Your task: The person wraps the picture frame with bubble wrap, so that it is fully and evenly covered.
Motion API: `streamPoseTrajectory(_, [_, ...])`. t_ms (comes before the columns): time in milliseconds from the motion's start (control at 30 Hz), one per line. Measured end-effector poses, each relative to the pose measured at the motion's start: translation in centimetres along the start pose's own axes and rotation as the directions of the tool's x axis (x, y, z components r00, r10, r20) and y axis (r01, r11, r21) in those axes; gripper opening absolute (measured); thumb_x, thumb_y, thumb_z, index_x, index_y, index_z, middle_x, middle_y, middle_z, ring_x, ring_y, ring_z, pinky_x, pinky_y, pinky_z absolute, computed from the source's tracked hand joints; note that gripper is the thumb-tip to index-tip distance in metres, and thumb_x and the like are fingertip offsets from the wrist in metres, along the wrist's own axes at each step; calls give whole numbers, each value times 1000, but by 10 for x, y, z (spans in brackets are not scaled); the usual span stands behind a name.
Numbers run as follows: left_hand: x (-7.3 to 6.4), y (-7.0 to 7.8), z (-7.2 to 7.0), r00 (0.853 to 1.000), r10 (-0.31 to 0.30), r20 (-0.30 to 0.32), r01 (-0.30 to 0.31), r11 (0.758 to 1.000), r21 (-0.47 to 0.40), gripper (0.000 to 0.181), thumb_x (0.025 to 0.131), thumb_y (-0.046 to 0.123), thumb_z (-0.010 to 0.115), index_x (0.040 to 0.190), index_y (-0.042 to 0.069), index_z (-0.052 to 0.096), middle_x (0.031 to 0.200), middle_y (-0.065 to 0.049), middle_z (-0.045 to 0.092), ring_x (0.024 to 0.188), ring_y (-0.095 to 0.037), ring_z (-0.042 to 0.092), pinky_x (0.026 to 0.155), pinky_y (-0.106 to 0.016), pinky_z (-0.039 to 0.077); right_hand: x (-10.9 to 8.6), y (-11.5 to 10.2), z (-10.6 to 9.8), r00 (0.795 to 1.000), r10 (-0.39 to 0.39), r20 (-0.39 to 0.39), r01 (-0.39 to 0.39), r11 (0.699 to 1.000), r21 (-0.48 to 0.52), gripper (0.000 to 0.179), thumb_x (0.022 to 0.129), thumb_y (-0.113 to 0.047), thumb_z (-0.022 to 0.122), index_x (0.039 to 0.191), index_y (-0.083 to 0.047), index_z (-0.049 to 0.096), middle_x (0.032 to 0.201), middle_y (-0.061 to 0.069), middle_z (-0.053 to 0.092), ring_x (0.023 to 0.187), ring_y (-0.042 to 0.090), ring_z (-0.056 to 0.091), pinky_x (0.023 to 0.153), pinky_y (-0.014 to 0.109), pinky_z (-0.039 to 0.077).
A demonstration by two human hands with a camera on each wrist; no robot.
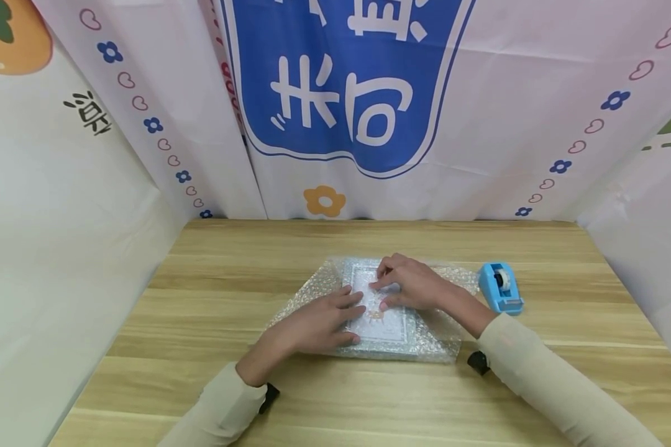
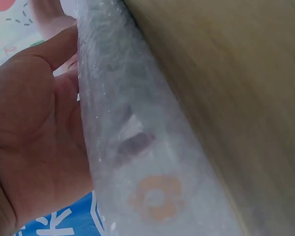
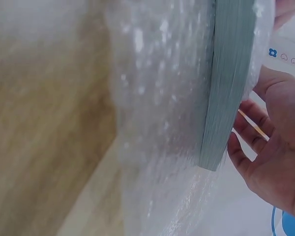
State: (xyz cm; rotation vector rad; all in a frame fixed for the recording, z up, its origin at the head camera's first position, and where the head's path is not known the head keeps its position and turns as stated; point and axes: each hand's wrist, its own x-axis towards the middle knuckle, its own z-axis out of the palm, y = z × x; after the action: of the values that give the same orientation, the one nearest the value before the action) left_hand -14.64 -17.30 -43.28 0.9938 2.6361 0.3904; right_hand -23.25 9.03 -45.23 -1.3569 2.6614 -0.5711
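Note:
A flat rectangular piece [image 1: 389,329] with a white bordered face lies on the table in bubble wrap [image 1: 315,287]. In the right wrist view its grey-green, finely lined edge [image 3: 228,83] shows beside the clear wrap [image 3: 157,103]. My left hand [image 1: 321,321] rests on the left part of the wrapped face, fingers spread. Opposite it, my right hand [image 1: 416,284] touches the upper middle of the face with bent fingertips, its thumb apart from the index finger. In the left wrist view, the palm [image 2: 29,118] stands beside the wrap [image 2: 132,118], which hides the fingertips.
A blue tape dispenser [image 1: 502,288] with a roll in it stands right of the wrap, near my right forearm. The wooden table [image 1: 212,347] reaches back to a printed cloth [image 1: 492,155], with white cloth at both sides.

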Motion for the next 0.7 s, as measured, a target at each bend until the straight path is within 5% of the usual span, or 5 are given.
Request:
streamPoseTrajectory(200, [1, 3, 2, 998, -43, 42, 44, 998, -37, 61, 108, 38, 66, 160, 9, 52, 175, -10, 36, 166, -37, 24, 132, -54, 31, -1, -6, 1, 999, 36, -10, -36, 999, 23, 44, 89, -31, 88, 129, -14, 79, 128, 6, 71, 117, 24, 64, 97, 42, 59])
streamPoseTrajectory(700, [-1, 2, 0, 998, -44, 49, 47, 997, -60, 62, 108, 40, 65, 160, 10, 51, 176, -9, 35, 167, -35, 23, 133, -54, 30, -6, -6, 7, 993, 107, -40, -99, 982, 158, 33, 94, -25, 84, 126, -16, 81, 129, 8, 70, 119, 29, 61, 100, 51, 55])
